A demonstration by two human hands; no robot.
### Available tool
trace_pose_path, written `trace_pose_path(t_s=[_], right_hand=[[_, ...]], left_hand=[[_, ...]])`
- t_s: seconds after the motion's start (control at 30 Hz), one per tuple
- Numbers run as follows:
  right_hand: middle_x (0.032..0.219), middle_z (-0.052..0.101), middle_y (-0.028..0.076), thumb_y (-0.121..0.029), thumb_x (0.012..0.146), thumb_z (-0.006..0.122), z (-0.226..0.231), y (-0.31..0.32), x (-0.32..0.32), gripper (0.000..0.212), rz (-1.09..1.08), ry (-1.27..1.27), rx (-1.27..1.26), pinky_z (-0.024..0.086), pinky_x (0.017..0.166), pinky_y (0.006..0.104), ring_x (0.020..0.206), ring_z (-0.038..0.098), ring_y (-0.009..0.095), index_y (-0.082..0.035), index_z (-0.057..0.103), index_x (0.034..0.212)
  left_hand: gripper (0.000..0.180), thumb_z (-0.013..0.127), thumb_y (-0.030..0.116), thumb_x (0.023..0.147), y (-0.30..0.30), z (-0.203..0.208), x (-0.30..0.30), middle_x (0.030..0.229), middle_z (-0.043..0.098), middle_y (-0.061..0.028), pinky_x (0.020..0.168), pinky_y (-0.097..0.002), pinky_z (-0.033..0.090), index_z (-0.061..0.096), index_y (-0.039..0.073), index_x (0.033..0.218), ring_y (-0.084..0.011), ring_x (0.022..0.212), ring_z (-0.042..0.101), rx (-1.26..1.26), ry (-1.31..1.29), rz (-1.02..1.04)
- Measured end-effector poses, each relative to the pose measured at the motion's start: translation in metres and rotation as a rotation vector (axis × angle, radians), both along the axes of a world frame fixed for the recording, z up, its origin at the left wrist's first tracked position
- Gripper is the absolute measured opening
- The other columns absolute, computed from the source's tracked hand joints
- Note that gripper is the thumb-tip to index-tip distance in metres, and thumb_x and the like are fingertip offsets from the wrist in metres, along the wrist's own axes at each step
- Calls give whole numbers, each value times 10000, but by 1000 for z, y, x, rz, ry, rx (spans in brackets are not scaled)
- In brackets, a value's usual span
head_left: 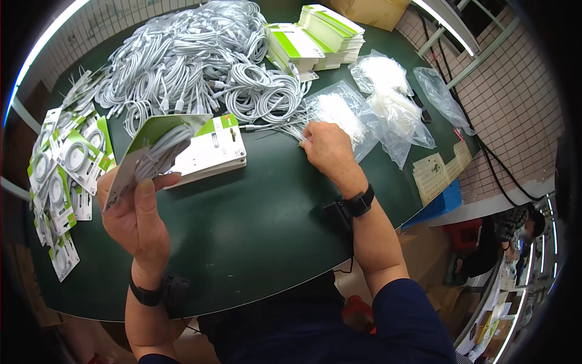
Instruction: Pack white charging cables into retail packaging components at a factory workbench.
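My left hand (140, 221) grips a green-and-white packaging card, tilted up over the table's left half, with its thumb on a coiled light-grey cable (162, 148) lying against the card. Beside it is a short stack of flat white-and-green cards (209, 148). My right hand (329, 148) is lowered to the table, thumb and fingertips pressed together at the ends of thin pale strips near a heap of white strips (336, 114) on a clear plastic bag. What sits in its pinch is too small to make out.
A large heap of coiled grey cables (182, 54) fills the back left. Carded cables (66, 158) pile along the left edge. Card stacks (297, 45) and a cardboard box (376, 11) stand behind. Clear bags (397, 115) lie right. Another person (512, 230) sits far right.
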State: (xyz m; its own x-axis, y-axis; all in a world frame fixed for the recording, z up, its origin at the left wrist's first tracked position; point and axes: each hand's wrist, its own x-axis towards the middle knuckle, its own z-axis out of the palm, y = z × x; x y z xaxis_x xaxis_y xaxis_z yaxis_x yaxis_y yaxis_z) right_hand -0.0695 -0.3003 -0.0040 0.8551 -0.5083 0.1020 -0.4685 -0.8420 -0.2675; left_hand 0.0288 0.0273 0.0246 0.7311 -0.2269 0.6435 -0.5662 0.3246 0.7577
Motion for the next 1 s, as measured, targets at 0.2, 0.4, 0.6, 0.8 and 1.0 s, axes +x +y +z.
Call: trace_pose_path(t_s=[0.2,0.4,0.6,0.8,1.0], right_hand=[[935,761,158,-201,876,749,-1,2,-5,140,65,-31,-123,579,813,472,893,728,373,-78,788,932],[918,758,170,-172,883,729,-14,-5,-3,117,42,24,-108,584,815,471,884,730,389,-86,791,932],[900,749,188,-157,880,719,8,2,-8,96,23,30,-111,587,815,477,894,732,391,-83,778,894],[891,749,177,-144,858,724,6,-6,-10,72,14,108,-138,586,800,479,875,732,390,-89,763,883],[866,746,160,-147,839,725,13,-2,-14,58,41,-39,-175,581,789,484,876,724,384,-99,757,847]], left_hand=[[320,621,106,1052,-1,-10,-3,1232,669,-205,837,-378,648,538,-94,1288,-289,954,750,32,-12,9],[362,615,120,1059,0,-13,-4,1284,657,-226,853,-395,644,543,-103,1336,-298,981,745,65,-48,32],[391,619,134,1061,-3,-17,-1,1274,662,-232,853,-409,642,549,-109,1358,-309,994,746,67,-75,85],[392,621,127,1054,-7,-18,-1,1263,661,-242,860,-418,654,548,-120,1351,-334,1028,738,67,-59,51],[368,571,127,1070,-6,-19,-1,1283,657,-266,860,-424,667,564,-117,1347,-375,1115,716,70,-75,58]])
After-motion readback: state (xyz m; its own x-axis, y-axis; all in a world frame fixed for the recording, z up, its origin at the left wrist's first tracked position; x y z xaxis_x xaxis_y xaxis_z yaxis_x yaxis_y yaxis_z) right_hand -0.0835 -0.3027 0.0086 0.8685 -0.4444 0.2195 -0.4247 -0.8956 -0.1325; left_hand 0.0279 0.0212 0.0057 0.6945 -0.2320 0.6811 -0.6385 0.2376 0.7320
